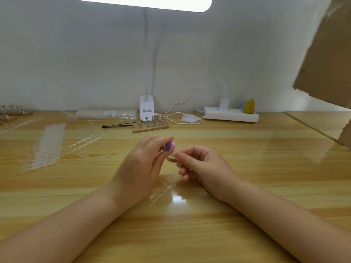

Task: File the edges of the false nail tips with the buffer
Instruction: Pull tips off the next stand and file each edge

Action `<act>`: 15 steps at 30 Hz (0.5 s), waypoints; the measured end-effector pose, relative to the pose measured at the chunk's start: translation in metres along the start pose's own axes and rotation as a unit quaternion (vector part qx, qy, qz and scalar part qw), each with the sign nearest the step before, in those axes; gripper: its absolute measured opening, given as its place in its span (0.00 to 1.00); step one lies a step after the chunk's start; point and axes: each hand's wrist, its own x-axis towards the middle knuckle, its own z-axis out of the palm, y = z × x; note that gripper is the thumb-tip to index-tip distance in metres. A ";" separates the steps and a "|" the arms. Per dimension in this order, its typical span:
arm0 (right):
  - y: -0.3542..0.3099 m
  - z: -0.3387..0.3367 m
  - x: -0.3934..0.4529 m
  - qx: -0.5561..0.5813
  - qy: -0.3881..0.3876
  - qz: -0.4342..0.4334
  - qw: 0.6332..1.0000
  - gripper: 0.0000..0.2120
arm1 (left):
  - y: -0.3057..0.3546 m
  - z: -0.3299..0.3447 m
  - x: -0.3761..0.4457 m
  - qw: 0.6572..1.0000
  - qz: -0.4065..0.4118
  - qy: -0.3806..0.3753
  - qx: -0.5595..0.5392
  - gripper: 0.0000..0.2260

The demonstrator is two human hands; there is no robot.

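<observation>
- The wooden counter [247,186] carries everything.
- On its far edge stand a white lamp clamp [146,108] and a white power strip [230,114].
- Before the clamp lies a wooden nail stand [151,127], with a black brush [117,126] just beside it.
- On the left lies a sheet of clear nail tips [48,147].
- A clear plastic sprue [162,193] lies between the forearms.

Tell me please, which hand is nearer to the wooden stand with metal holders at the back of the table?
Left. The left hand, gripping the buffer, lies just in front of the wooden stand. The right hand, pinching a nail tip, lies further toward the right.
</observation>
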 end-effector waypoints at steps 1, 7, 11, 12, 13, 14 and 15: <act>0.000 0.000 0.000 -0.008 0.004 -0.005 1.000 0.04 | 0.001 0.000 0.000 1.000 0.003 0.006 0.000 0.13; -0.002 0.000 -0.001 0.004 -0.029 -0.006 1.000 0.04 | 0.001 -0.003 0.001 0.999 0.049 -0.009 0.008 0.13; -0.004 -0.003 -0.001 0.054 -0.054 0.013 0.997 0.05 | -0.001 -0.001 0.000 0.999 0.008 -0.023 0.043 0.11; -0.004 -0.004 0.000 0.059 -0.054 0.016 0.997 0.04 | 0.000 -0.002 0.001 0.999 0.009 -0.017 0.040 0.11; -0.004 -0.004 0.000 0.058 -0.053 0.017 0.997 0.04 | 0.002 -0.002 0.001 0.999 0.020 -0.009 0.032 0.12; -0.003 -0.004 0.000 0.055 -0.054 0.017 0.997 0.03 | 0.003 -0.003 0.002 0.999 0.036 -0.006 0.025 0.13; -0.003 -0.005 0.001 0.051 -0.057 0.017 0.997 0.03 | 0.005 -0.003 0.002 0.998 0.051 -0.010 0.021 0.13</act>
